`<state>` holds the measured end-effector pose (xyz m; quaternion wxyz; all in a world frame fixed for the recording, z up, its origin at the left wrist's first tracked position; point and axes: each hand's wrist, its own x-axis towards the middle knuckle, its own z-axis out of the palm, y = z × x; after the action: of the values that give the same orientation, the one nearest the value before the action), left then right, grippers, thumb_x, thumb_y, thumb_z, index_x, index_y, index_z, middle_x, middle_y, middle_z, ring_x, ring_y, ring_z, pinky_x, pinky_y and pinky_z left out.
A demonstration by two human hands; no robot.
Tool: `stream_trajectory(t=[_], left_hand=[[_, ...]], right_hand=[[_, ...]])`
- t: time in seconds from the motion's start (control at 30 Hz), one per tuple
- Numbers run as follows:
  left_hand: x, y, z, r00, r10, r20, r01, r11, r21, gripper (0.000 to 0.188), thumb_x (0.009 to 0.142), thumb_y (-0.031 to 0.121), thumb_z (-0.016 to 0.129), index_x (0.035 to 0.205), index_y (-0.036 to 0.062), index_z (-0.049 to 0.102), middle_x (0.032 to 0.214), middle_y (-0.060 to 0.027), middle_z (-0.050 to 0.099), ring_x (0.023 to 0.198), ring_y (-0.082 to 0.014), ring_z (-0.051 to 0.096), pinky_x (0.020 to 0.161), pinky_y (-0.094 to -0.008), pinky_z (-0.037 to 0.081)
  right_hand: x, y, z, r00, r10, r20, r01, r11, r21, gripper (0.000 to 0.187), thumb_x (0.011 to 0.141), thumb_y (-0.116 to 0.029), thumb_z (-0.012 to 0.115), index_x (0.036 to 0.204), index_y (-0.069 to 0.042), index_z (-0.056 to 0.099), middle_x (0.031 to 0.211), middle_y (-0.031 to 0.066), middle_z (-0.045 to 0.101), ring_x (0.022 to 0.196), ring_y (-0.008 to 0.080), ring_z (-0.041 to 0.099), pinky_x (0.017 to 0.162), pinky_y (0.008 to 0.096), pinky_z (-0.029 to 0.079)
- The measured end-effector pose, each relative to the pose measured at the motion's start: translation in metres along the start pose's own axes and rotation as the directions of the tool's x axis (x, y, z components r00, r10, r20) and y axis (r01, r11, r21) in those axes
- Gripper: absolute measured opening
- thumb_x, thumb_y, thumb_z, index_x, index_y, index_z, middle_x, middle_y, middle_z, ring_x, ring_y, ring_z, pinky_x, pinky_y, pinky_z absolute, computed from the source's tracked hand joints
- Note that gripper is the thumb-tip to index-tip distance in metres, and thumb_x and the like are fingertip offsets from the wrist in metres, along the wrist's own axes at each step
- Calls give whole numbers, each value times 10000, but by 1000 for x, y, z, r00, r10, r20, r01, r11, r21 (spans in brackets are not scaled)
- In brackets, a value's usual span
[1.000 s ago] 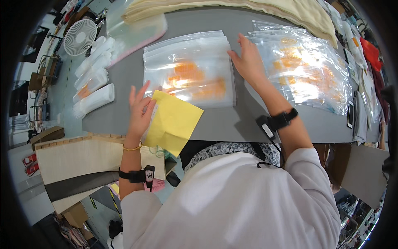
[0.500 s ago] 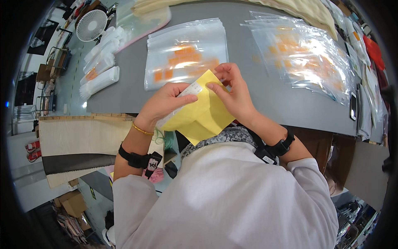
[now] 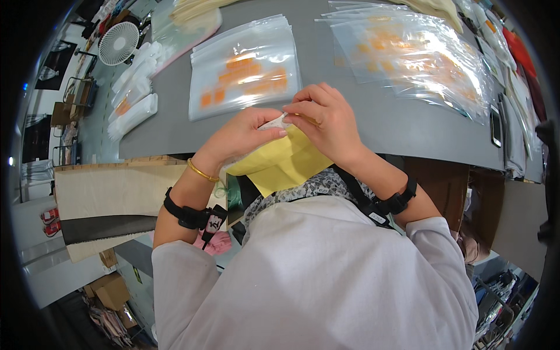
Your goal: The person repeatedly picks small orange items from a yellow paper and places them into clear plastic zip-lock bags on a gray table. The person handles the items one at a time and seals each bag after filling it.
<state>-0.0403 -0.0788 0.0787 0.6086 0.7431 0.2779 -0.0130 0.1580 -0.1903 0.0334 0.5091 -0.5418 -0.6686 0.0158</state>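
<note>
In front of my body I hold a yellow sheet with a white, label-like strip along its far left edge. My left hand is closed on that edge, thumb on top. My right hand pinches at the sheet's far corner, its fingertips close to my left thumb; the strip's end shows between the hands. Whether a label is lifting off there is hidden by the fingers. Just beyond the hands, a neat stack of clear plastic bags with orange print lies on the grey table.
A fanned pile of similar bags covers the table's right side, with a phone by the right edge. Rolled clear plastic lies at the left edge. Beyond it stands a white fan. A pale wooden board sits below left.
My right hand has turned over the sheet's corner and come closer to my left fingers. The sheet is now more folded and lower, with less of its white strip showing.
</note>
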Motion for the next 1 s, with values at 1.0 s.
stream_trajectory(t=[1.0], left_hand=[[53, -76, -27, 772, 630, 84, -440, 435, 786, 124, 934, 70, 706, 914, -39, 649, 1495, -169, 615, 1408, -370, 548, 1107, -434, 516]], right_hand=[[30, 100, 47, 677, 692, 251, -735, 626, 261, 184, 996, -136, 763, 1018, 46, 778, 1107, 61, 780, 954, 87, 656, 867, 253, 532]])
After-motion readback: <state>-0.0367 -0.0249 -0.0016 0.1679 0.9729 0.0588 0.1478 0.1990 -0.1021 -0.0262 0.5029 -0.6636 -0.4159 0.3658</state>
